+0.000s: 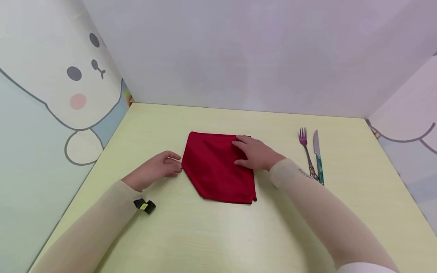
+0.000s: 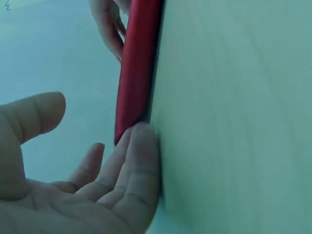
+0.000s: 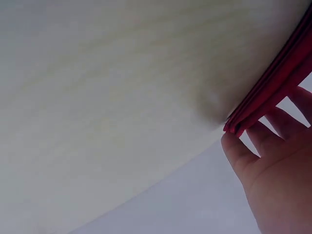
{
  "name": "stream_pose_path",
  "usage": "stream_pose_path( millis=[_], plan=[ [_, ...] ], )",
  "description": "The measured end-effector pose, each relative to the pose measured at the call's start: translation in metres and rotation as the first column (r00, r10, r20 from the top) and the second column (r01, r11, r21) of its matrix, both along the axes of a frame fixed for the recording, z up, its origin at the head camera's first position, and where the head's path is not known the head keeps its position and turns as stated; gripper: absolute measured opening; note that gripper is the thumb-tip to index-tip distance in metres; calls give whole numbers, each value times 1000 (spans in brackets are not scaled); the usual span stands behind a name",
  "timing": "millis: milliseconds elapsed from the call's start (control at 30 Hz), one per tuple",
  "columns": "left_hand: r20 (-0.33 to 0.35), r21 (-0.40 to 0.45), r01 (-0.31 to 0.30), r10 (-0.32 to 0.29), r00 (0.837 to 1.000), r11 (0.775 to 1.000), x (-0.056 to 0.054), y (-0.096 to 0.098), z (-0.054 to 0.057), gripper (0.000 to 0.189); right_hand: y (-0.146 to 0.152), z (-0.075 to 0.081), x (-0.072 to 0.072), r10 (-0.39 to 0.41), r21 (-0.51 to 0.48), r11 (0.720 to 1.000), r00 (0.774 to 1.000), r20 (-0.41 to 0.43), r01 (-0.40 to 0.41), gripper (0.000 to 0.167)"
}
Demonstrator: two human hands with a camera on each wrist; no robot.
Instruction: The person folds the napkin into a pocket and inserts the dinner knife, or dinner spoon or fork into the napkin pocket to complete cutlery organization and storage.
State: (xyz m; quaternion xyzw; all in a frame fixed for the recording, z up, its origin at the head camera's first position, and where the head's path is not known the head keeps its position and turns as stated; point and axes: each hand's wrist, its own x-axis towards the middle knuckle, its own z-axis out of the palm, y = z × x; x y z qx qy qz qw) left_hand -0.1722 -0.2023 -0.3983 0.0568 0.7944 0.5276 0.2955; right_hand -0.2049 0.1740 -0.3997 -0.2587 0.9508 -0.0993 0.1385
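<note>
A folded red cloth napkin (image 1: 216, 167) lies on the table, its lower left edge slanting and its layers showing as a stack at the edge in the right wrist view. My left hand (image 1: 158, 168) is at the napkin's left corner, fingertips right at the edge. The left wrist view shows that hand palm up with the thumb apart, its fingers (image 2: 144, 146) low against the tabletop beside the red edge. Resting on the napkin's upper right part is my right hand (image 1: 256, 153), fingers spread across the fabric and thumb apart.
A fork (image 1: 305, 146) and a knife (image 1: 318, 155) with a green handle lie side by side to the right, partly behind the right forearm. The pale wooden table (image 1: 211, 235) meets walls at the back and both sides. A small black strap (image 1: 144, 206) hangs at the left sleeve.
</note>
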Motion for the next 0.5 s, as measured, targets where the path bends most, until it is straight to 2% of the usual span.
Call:
stream_pose_path(
  millis=[133, 233, 333, 500],
  plan=[
    [-45, 26, 37, -36, 998, 999, 5, 5, -1, 45, 1, -1, -2, -17, 0, 1000, 998, 52, 17, 78],
    [-54, 34, 39, -37, 998, 999, 8, 11, -4, 40, 1, -1, -3, -14, 0, 1000, 998, 69, 14, 78],
    [-61, 1, 54, -54, 997, 999, 10, 15, -7, 32, 1, -1, -5, -4, 4, 1000, 997, 72, 3, 79],
    [-117, -137, 73, -89, 989, 988, 16, 21, -4, 22, 0, -1, -6, -3, 12, 1000, 997, 71, 2, 79]
  ],
)
